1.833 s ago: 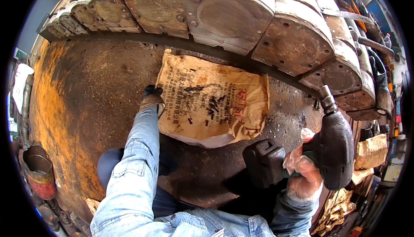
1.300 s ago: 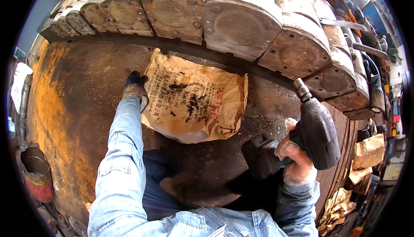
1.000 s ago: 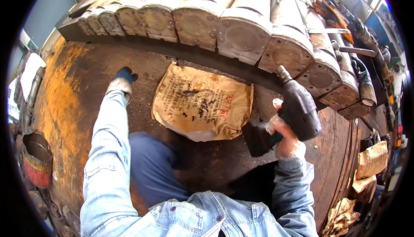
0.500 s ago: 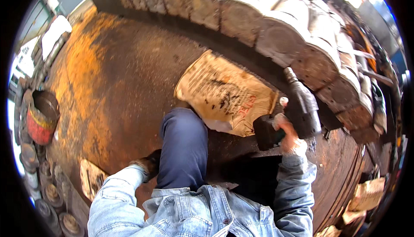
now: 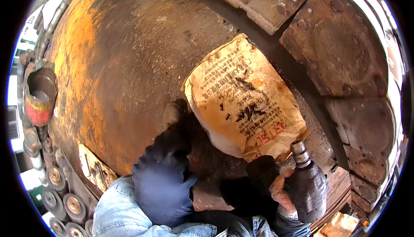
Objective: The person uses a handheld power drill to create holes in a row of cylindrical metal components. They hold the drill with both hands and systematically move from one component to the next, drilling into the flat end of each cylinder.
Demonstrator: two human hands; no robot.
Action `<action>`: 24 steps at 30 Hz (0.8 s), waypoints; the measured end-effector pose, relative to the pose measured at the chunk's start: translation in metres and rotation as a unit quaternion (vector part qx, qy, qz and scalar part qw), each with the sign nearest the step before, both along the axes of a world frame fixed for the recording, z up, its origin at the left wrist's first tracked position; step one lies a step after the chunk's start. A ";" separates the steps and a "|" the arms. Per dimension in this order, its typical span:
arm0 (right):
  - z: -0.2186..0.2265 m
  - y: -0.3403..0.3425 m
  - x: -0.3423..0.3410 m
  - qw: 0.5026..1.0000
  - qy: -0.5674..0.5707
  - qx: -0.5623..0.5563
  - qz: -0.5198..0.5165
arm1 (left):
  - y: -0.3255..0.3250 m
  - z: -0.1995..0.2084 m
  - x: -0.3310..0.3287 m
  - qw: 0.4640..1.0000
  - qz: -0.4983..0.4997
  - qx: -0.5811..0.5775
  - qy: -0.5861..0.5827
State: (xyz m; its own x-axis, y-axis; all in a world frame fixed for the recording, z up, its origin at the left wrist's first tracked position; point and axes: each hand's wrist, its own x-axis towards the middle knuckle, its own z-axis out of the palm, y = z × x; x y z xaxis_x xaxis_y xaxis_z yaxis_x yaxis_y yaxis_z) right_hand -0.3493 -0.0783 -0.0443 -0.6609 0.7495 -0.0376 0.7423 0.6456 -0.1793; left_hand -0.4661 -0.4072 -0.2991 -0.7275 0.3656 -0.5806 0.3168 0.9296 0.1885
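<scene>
A dark cordless impact wrench [image 5: 307,189] is in my right hand [image 5: 282,190], low on the right. My fingers wrap its handle, and its socket end points up and away over the corner of a brown paper sack [image 5: 241,94]. The battery end [image 5: 262,172] sits to the left of my hand, above the sack's near edge. On the left my denim sleeve [image 5: 118,204] comes in, but the left hand is hidden behind my bent knee [image 5: 166,189]. The sack lies flat on the rusty floor, printed and smeared with black stains.
Large rusty metal blocks [image 5: 340,42] curve along the far right, beyond a dark gap. A red and yellow open-topped container [image 5: 39,103] stands at the left, above several round metal parts [image 5: 54,176]. A stained piece of cardboard [image 5: 92,168] lies lower left.
The view has tipped down and shifted, bringing the sack and blocks closer. My right hand, with the impact wrench, appears lower. My left hand has gone out of sight.
</scene>
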 end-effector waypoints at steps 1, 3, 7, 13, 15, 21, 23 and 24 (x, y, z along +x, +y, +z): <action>0.001 0.005 -0.001 0.997 0.027 -0.065 -0.040 | 0.000 0.003 0.002 1.000 0.001 0.001 -0.006; 0.003 0.011 -0.010 0.989 0.041 -0.115 -0.081 | -0.003 0.005 -0.013 1.000 -0.013 -0.004 -0.015; 0.014 0.009 -0.016 0.984 0.019 -0.108 -0.139 | -0.010 0.006 -0.064 0.998 -0.061 -0.008 -0.022; 0.077 -0.008 -0.087 0.993 -0.017 0.043 -0.111 | -0.024 0.003 -0.146 0.991 -0.128 -0.015 -0.024; 0.093 -0.006 -0.095 0.993 0.004 -0.001 -0.117 | -0.027 0.001 -0.178 0.988 -0.149 -0.017 -0.022; 0.143 -0.041 -0.100 0.957 0.209 -0.135 -0.149 | -0.043 0.004 -0.278 0.977 -0.211 -0.002 -0.011; 0.148 -0.071 -0.102 0.965 0.241 0.036 -0.100 | -0.056 0.003 -0.308 0.974 -0.224 0.017 -0.011; 0.149 -0.087 -0.100 0.953 0.274 0.066 -0.109 | -0.062 0.003 -0.322 0.974 -0.226 0.032 -0.011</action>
